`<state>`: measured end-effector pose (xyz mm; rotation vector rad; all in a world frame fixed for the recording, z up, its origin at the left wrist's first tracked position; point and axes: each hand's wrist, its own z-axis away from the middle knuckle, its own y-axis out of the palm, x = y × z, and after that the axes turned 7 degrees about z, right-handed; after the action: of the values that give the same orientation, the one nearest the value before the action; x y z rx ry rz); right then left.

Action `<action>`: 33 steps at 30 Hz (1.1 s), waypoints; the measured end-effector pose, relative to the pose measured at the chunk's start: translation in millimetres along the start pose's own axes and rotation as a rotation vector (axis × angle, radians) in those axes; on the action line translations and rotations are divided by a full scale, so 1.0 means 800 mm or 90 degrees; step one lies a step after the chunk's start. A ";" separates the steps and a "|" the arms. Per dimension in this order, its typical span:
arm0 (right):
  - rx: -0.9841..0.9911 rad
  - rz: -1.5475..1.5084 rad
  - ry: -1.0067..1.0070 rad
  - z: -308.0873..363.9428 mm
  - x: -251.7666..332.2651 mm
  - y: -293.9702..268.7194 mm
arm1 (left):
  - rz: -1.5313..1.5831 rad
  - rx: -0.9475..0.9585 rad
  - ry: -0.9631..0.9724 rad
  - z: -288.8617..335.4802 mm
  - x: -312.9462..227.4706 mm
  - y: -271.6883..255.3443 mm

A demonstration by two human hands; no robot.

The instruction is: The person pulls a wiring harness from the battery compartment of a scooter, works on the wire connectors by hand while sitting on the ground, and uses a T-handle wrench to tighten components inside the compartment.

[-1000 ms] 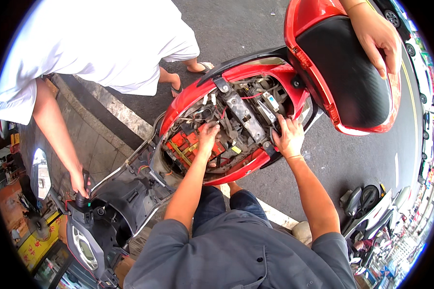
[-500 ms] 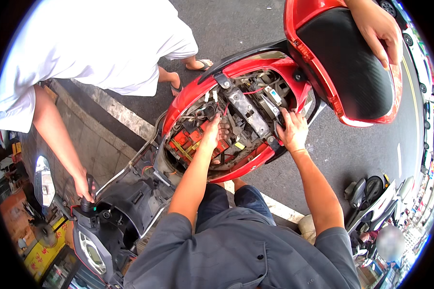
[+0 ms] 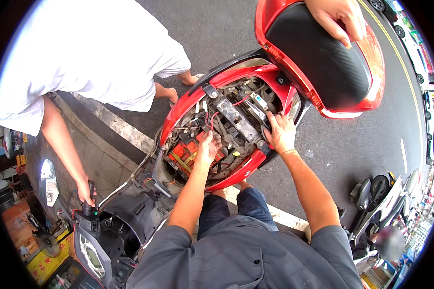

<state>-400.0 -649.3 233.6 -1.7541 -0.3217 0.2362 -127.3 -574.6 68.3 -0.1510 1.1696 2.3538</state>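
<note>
A red scooter body lies open under me, its inside full of wires and parts. My left hand is over the orange-red battery pack, its thumb and fingertips pinched at the end of a thin red wire. At the right rim of the opening, my right hand has bent fingers at the end of a long grey metal part; the fingertips are partly hidden. Between my hands, a dirty metal crossbar spans the opening. A small white-and-blue labelled part sits beyond the grey part.
Another person's hand rests on the black padded tail box. The same scooter's handlebar grip is held by a hand of a person in white. Parked scooters stand at the right, beside the road.
My left hand has drawn back slightly from a dark connector, and the red wire now shows at its fingertips. My right hand stays at the rim. The scooter has shifted left in view.
</note>
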 end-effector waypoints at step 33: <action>-0.013 -0.270 -0.025 0.034 -0.024 0.013 | -0.317 -0.480 0.268 0.420 0.026 -0.146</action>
<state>-425.9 -632.5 217.5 -1.6591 -0.7145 -0.0396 -48.4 -248.3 187.5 -1.0958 0.2689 2.2172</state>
